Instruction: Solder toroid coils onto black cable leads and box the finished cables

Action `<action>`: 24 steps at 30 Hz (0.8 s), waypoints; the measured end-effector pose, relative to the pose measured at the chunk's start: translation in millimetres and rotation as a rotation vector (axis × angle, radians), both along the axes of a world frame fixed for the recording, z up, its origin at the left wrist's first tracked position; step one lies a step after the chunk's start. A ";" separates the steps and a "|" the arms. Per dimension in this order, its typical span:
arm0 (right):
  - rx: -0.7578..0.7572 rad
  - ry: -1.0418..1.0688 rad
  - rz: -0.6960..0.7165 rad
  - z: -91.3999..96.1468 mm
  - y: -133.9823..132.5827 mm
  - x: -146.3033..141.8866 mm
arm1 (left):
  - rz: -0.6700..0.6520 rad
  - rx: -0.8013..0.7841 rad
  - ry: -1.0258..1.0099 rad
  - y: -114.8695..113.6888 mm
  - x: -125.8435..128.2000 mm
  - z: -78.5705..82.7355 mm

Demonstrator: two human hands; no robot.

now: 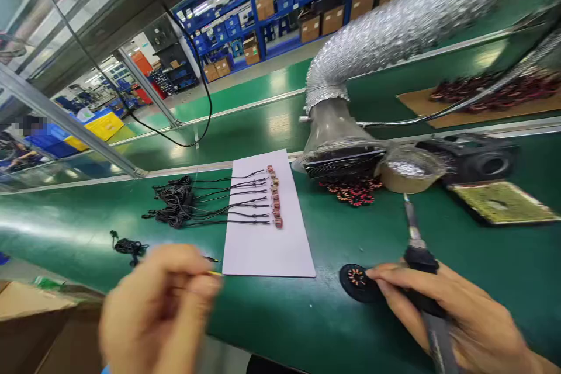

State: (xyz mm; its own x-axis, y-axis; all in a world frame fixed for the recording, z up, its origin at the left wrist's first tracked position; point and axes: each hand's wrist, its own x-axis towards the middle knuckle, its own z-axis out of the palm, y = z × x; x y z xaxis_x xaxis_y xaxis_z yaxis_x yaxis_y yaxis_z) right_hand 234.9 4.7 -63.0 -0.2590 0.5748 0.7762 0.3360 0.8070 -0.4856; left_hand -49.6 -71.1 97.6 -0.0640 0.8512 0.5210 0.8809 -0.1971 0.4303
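My left hand (162, 304), blurred by motion, is closed in a pinch on a thin yellow wire (215, 273) just left of the white board's near corner. My right hand (464, 310) is wrapped round a soldering iron (421, 257), its tip pointing away from me towards a tan, foil-topped round container (412, 178). The fingertips of that hand also touch the edge of a black round disc (346, 291), which has a small copper-wound ring in its middle. On the white board (267, 251) lies a row of small reddish coils (276, 205) beside the ends of black cables (210, 223).
Bundled black cables (175, 201) lie left of the board, with a smaller coiled cable (129, 246) nearer me. A fume duct (342, 128) stands over a pile of copper-wound rings (357, 193). Farther right are a yellow sponge tray (504, 201) and a black iron stand (477, 155).
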 end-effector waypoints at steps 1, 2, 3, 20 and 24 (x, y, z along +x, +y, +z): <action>0.004 0.011 -0.001 5.7 -0.4 -2.6 | -0.198 -0.092 0.015 9.2 14.3 -3.8; -0.008 0.025 -0.002 11.0 -1.3 -4.8 | -0.370 -0.231 0.033 19.9 29.1 -11.3; -0.035 0.039 -0.005 15.7 -2.3 -6.6 | -0.436 -0.356 0.022 31.2 43.2 -21.4; -0.251 0.179 0.272 26.5 12.9 -30.2 | -0.572 -0.606 -0.269 66.4 70.0 -90.4; -0.317 0.168 0.223 21.3 9.9 -31.1 | -0.591 -0.918 -0.553 63.9 70.5 -97.5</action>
State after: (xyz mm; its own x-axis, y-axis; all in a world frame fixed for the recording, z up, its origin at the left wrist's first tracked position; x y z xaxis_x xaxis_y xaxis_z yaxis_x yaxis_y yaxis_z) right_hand 203.8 14.6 -41.7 -0.2888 0.7359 0.6124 0.0648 0.6532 -0.7544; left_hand 20.8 -7.2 0.0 0.4343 0.8616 -0.2627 0.4133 0.0686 0.9080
